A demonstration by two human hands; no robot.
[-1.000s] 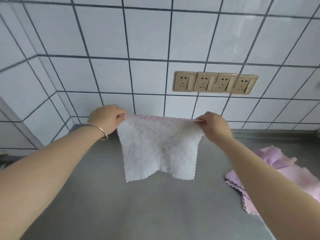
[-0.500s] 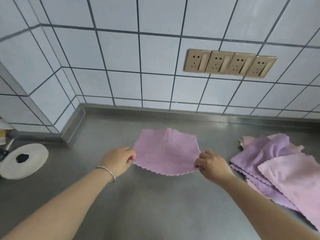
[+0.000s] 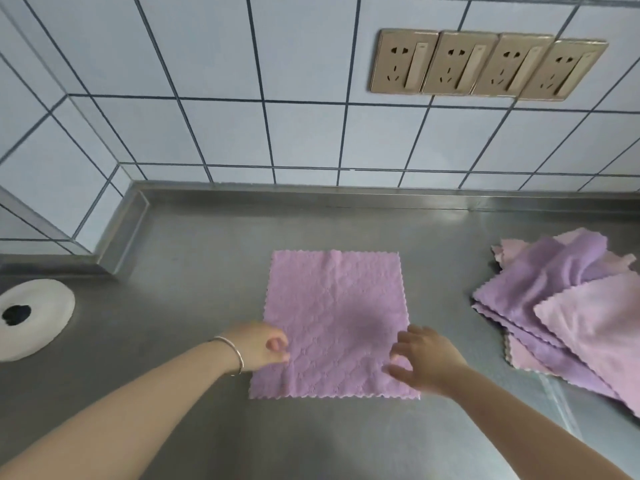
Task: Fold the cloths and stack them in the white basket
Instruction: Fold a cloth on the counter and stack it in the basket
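A: How do the hands sit?

B: Both reach in from the near edge, palms down. The left hand [image 3: 260,346], a thin bangle [image 3: 232,348] on its wrist, rests at the cloth's [image 3: 334,317] left edge near the front corner, fingers curled loosely, tips touching the fabric; whether it pinches the edge I cannot tell. The right hand [image 3: 424,360] lies over the front right part of the cloth, fingers spread and open, gripping nothing

A: And the cloth?

B: Spread flat and unfolded in the middle of the counter [image 3: 194,258], roughly square, its far edge well short of the wall

A: Room around it?

B: Bare steel on the left, behind, and in front up to the arms. On the right a pile [image 3: 561,306] of more cloths lies apart from it, a clear strip between. Far left, a white round disc [image 3: 38,323] with a dark hole sits by the edge of view. The basket is not in view

A: Surfaces?

B: The cloth is lilac, fluffy, with a quilted pattern and zigzag edges. The pile mixes lilac and paler pink pieces, crumpled and overlapping. The counter is brushed metal with a raised lip at the tiled wall [image 3: 311,133], where four gold sockets [image 3: 485,65] sit in a row
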